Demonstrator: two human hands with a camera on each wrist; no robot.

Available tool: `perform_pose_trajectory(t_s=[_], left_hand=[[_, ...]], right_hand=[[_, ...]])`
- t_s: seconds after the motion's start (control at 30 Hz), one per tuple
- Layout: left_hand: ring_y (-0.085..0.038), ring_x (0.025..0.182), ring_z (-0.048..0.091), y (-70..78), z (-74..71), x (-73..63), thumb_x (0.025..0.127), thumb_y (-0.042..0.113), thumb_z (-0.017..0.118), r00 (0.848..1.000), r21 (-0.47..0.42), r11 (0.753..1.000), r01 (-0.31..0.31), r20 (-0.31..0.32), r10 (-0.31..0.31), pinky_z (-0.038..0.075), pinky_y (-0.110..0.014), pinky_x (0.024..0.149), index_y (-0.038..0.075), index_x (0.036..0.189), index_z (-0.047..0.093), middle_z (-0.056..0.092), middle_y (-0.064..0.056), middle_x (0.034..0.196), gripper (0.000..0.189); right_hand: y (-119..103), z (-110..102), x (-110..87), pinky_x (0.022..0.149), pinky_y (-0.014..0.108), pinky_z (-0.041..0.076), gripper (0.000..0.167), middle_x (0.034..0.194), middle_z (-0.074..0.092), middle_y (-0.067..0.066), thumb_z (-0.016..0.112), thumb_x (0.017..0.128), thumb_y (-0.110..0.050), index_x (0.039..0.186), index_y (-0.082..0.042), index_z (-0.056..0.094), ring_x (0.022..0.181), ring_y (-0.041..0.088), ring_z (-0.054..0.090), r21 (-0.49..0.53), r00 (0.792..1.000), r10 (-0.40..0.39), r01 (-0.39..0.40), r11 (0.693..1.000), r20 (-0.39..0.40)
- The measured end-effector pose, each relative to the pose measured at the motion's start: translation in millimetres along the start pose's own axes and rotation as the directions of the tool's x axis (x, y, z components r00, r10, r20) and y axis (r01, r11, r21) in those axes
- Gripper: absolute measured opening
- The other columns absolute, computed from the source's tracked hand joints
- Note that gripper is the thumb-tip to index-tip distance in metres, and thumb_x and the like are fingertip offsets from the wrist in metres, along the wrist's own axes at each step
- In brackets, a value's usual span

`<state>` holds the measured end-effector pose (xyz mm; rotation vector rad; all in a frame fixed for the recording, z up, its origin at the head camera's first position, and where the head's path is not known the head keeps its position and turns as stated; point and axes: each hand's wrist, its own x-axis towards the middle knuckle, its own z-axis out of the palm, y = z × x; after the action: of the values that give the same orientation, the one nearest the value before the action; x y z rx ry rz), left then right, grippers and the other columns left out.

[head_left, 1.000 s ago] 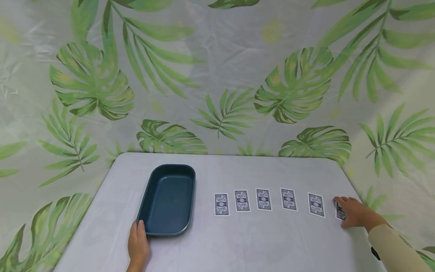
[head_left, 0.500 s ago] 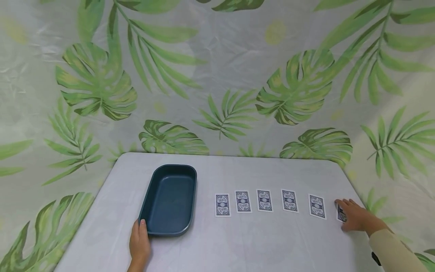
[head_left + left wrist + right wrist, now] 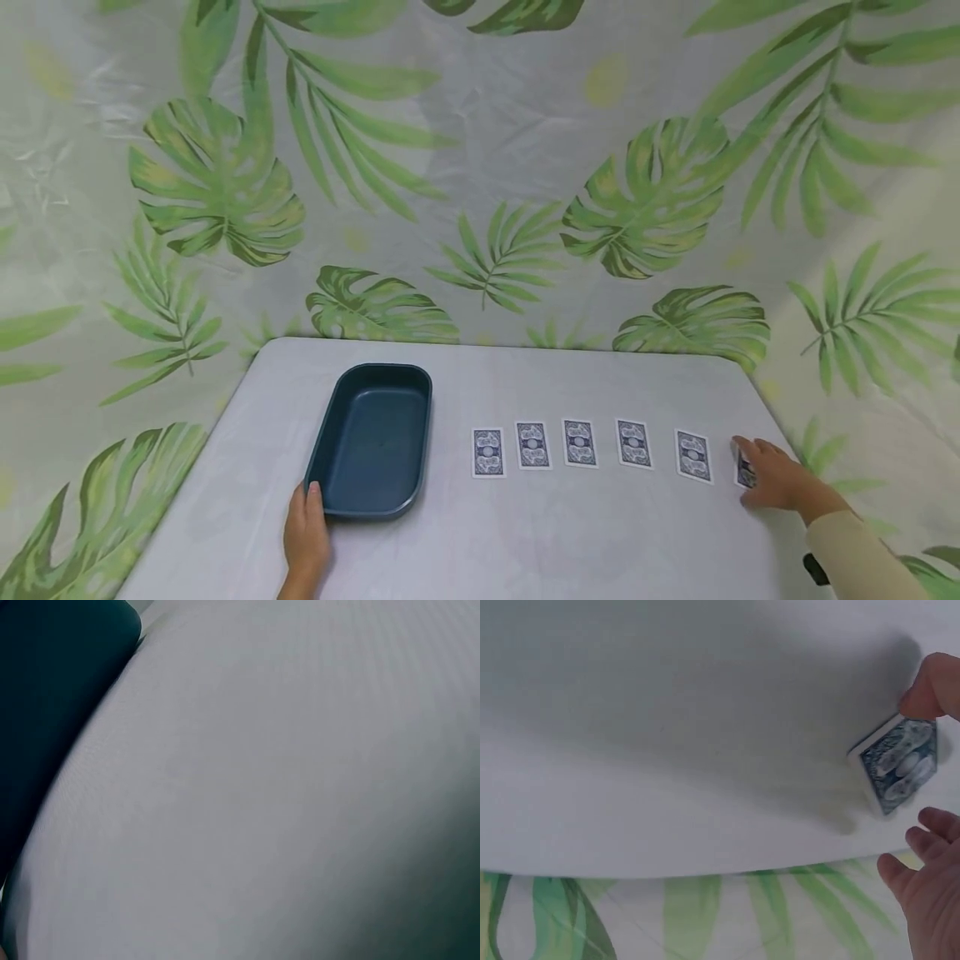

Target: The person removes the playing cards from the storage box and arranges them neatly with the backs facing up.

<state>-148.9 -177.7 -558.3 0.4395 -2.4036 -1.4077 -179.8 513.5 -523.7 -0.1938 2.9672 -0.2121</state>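
Note:
A dark teal rectangular tray (image 3: 375, 450) sits on the left part of the white table. My left hand (image 3: 306, 529) holds its near left corner; in the left wrist view only the tray's side (image 3: 52, 697) shows clearly. At the far right end of a row of face-down playing cards, my right hand (image 3: 776, 479) spans the last playing card (image 3: 745, 472), partly covering it. In the right wrist view the thumb touches one edge of this card (image 3: 900, 765), with other fingers (image 3: 926, 844) across from it; the view cuts off part of the hand.
Several blue-backed cards (image 3: 580, 442) lie spaced apart in a row between the tray and my right hand. The white-covered table (image 3: 570, 533) ends at the right, close beyond that hand. A leaf-patterned cloth (image 3: 495, 167) hangs behind it.
The head view shifts slightly. My left hand stays at the tray's corner and my right hand stays over the last card; the row of cards looks the same.

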Motion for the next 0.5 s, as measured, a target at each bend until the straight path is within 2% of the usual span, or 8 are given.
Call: perform_pose_trajectory(t_s=[0.17, 0.3, 0.4, 0.47, 0.5], left_hand=[[-0.047, 0.123, 0.031, 2.1, -1.6, 7.6, 0.101, 0.03, 0.025, 0.998, -0.018, 0.999, 0.037, 0.047, -0.037, 0.023, -0.055, 0.098, -0.012, 0.131, 0.035, 0.036, -0.033, 0.131, 0.053], [-0.046, 0.127, 0.025, -0.4, -9.5, 12.9, 0.101, 0.032, 0.024, 0.994, -0.093, 0.993, 0.077, 0.083, -0.069, 0.019, -0.055, 0.101, -0.012, 0.134, 0.031, 0.032, -0.033, 0.135, 0.055], [-0.042, 0.125, 0.03, -1.1, -20.1, 20.7, 0.101, 0.031, 0.025, 0.995, -0.136, 0.988, 0.073, 0.073, -0.064, 0.022, -0.052, 0.1, -0.009, 0.134, 0.033, 0.036, -0.03, 0.134, 0.053], [-0.038, 0.122, 0.035, 2.0, -31.5, 27.6, 0.101, 0.029, 0.027, 0.997, -0.117, 0.992, 0.056, 0.051, -0.05, 0.026, -0.051, 0.099, -0.007, 0.134, 0.036, 0.041, -0.027, 0.132, 0.05], [-0.034, 0.119, 0.038, 4.6, -38.2, 31.4, 0.101, 0.029, 0.028, 0.999, -0.095, 0.995, 0.037, 0.036, -0.034, 0.029, -0.046, 0.098, -0.006, 0.134, 0.037, 0.043, -0.025, 0.131, 0.048]], right_hand=[[-18, -10, 4.4, 0.08, 0.062, 0.037, 0.077, 0.112, 0.042, 0.042, 0.076, 0.069, -0.022, 0.124, 0.013, 0.035, 0.098, 0.053, 0.045, 0.09, 0.997, 0.017, -0.01, 0.996, -0.074], [-45, -22, 11.0, 0.084, 0.061, 0.034, 0.066, 0.117, 0.043, 0.04, 0.071, 0.076, -0.017, 0.124, 0.013, 0.038, 0.106, 0.054, 0.041, 0.147, 0.987, -0.059, 0.081, 0.986, -0.151], [-68, -31, 16.1, 0.087, 0.06, 0.032, 0.063, 0.121, 0.043, 0.036, 0.069, 0.079, -0.016, 0.126, 0.013, 0.039, 0.111, 0.052, 0.039, 0.181, 0.973, -0.12, 0.156, 0.971, -0.196], [-83, -38, 19.3, 0.089, 0.059, 0.031, 0.062, 0.124, 0.043, 0.034, 0.068, 0.082, -0.018, 0.128, 0.012, 0.039, 0.114, 0.05, 0.038, 0.197, 0.968, -0.145, 0.186, 0.963, -0.205], [-91, -41, 20.6, 0.09, 0.059, 0.03, 0.062, 0.126, 0.042, 0.032, 0.067, 0.083, -0.02, 0.129, 0.011, 0.038, 0.115, 0.049, 0.037, 0.202, 0.967, -0.152, 0.193, 0.96, -0.204]])
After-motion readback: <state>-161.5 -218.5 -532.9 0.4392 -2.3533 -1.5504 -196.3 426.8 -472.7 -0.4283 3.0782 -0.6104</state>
